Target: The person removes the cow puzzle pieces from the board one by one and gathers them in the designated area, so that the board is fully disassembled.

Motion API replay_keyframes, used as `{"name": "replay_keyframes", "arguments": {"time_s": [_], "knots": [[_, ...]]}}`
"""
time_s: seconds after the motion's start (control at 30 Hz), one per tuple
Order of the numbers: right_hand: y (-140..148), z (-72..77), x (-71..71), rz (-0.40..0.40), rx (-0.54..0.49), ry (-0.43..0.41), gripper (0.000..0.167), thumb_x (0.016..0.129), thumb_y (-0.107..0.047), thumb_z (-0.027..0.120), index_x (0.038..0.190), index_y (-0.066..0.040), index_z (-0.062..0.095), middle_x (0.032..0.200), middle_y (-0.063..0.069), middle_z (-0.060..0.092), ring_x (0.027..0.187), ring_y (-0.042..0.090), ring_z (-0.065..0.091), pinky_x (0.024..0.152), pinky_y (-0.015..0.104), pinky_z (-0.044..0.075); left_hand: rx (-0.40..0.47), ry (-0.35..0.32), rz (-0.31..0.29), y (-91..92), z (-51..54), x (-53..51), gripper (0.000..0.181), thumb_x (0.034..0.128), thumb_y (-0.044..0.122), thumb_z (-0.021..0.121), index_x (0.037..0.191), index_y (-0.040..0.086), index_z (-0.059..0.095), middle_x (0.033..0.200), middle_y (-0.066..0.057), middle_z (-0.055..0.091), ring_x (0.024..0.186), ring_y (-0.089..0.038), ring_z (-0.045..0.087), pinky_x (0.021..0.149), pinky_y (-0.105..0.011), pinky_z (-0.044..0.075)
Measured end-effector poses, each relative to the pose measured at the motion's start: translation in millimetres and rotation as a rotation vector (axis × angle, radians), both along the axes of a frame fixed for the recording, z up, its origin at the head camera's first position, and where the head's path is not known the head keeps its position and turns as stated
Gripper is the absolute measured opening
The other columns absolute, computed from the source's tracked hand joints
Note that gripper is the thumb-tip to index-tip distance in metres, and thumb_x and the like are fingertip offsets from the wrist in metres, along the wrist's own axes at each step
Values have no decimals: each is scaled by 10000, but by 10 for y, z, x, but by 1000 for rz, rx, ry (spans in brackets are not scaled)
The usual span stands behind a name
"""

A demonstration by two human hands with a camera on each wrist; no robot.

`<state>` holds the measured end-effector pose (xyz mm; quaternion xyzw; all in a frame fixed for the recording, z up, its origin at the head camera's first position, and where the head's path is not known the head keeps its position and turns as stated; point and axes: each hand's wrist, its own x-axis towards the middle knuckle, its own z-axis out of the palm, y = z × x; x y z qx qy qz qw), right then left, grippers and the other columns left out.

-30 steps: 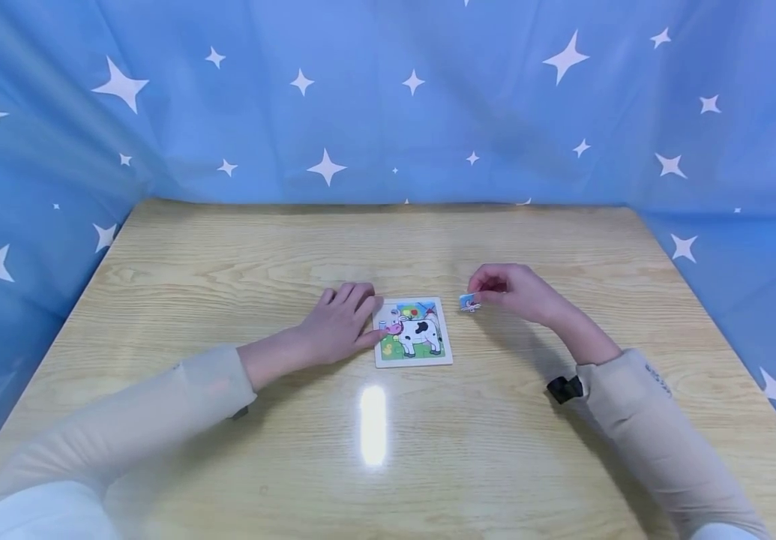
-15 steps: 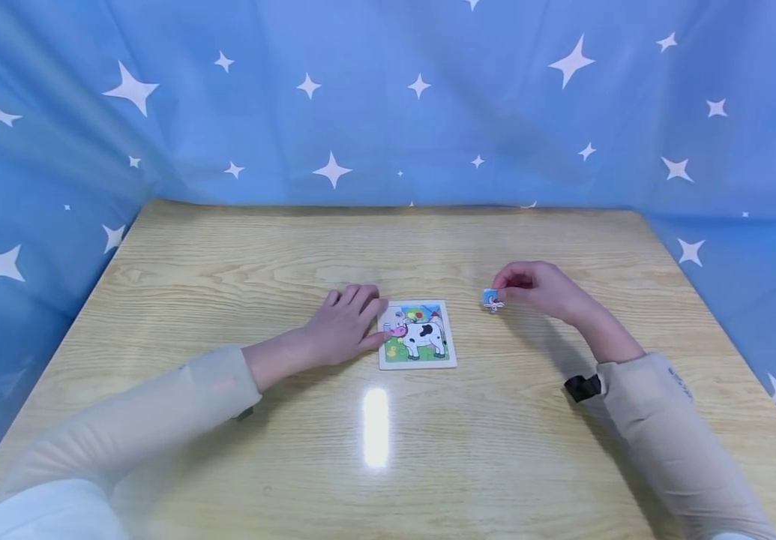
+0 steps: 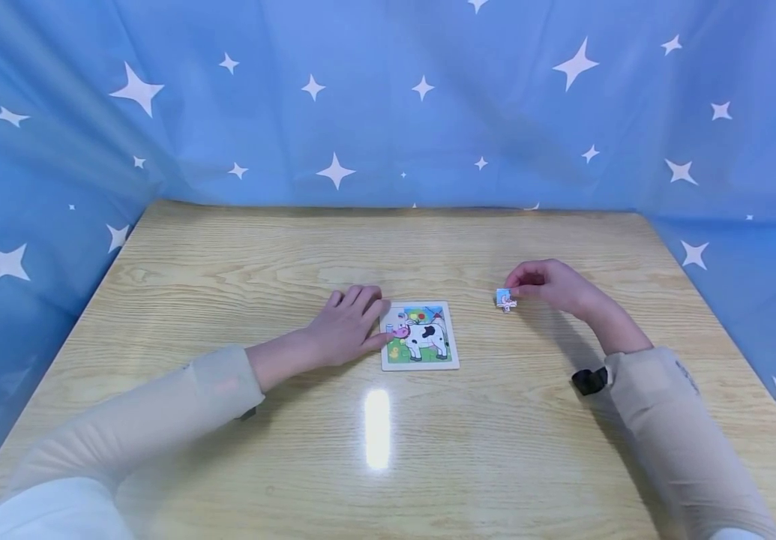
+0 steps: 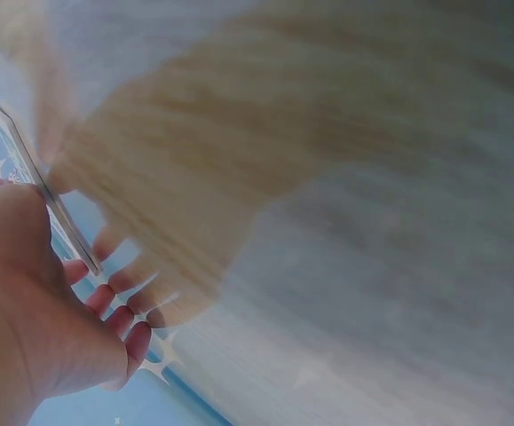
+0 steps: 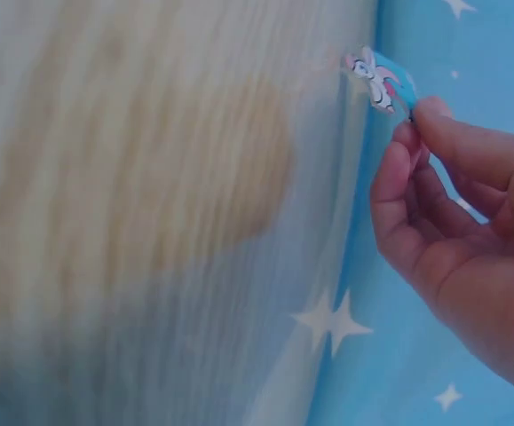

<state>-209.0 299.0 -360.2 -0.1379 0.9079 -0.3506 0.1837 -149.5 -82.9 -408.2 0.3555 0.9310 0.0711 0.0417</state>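
Observation:
A small square picture puzzle point(image 3: 430, 339) with a white frame and a black-and-white cow lies flat on the wooden table. At its left side rests my left hand point(image 3: 350, 326), thumb on the picture and forefinger at the upper left corner. The other fingers lie relaxed beside it, their tips near the tabletop in the left wrist view. Off to the right, my right hand point(image 3: 552, 289) pinches a puzzle piece point(image 3: 505, 300) between thumb and fingers. The piece is light blue with a white and pink animal-like print, seen tilted in the right wrist view.
The light wooden table point(image 3: 495, 427) carries a bright lamp reflection in front of the puzzle. A blue curtain point(image 3: 388, 112) with white stars hangs behind the table and along both sides.
My right hand has carried the puzzle piece to the right, away from the puzzle, and the piece has turned slightly. My left hand stays in place on the puzzle; the view shifts slightly.

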Motion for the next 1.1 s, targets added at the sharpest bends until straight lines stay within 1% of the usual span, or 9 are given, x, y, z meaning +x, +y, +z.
{"name": "replay_keyframes", "arguments": {"time_s": [0.1,0.2,0.33,0.43,0.53,0.67,0.83,1.0,1.1], "knots": [[28,-30,-48,4,4,-10,178,1020,-90,639,1145,28,686,1074,100,675,930,182,576,812,270,476,-3,-1,1,3,6,5,578,1079,507,438,1490,102,407,1529,-152,328,1375,-333,326,1017,-510,344],[42,-57,-84,12,0,-19,180,1017,-75,636,1143,48,677,1065,103,675,925,175,579,804,268,486,-4,-3,2,0,23,12,588,1076,514,442,1492,99,410,1527,-155,331,1378,-336,330,1021,-516,344],[64,-79,-113,11,-1,-46,189,1012,-51,632,1148,77,662,1056,128,672,911,193,580,784,291,495,1,-5,-1,3,31,23,603,1074,523,439,1493,91,410,1518,-158,336,1376,-338,337,1027,-520,343],[71,-86,-121,7,13,-59,188,1014,-44,628,1149,83,657,1059,144,671,914,215,583,772,311,492,11,8,-7,6,33,27,590,1075,511,447,1476,80,422,1500,-159,353,1364,-339,350,1012,-515,351],[62,-89,-127,12,30,-58,184,1014,-49,634,1142,81,657,1067,148,671,923,230,584,773,328,490,18,28,-11,3,36,29,568,1074,495,458,1457,77,436,1483,-157,370,1356,-338,358,999,-510,358],[50,-88,-137,22,35,-46,168,1010,-47,640,1126,72,662,1063,142,677,929,227,590,783,318,494,35,43,-16,-1,35,24,560,1071,482,477,1447,68,446,1470,-160,385,1346,-342,372,991,-512,364],[47,-91,-137,25,35,-40,158,1008,-52,646,1120,58,667,1048,128,686,925,208,603,789,310,497,37,26,-11,-2,20,18,563,1072,481,475,1462,76,431,1492,-167,364,1353,-351,359,1005,-524,355],[51,-104,-145,31,49,-36,160,1007,-64,654,1121,47,669,1032,115,684,904,213,593,776,333,485,16,7,-6,-1,35,23,569,1074,488,469,1476,87,425,1513,-168,350,1363,-349,348,1010,-523,352],[52,-104,-148,35,57,-24,159,1011,-61,646,1123,50,667,1028,117,682,903,217,591,774,337,484,22,20,-10,-4,39,22,560,1074,481,473,1466,84,433,1502,-168,360,1350,-349,359,997,-519,360]]}}
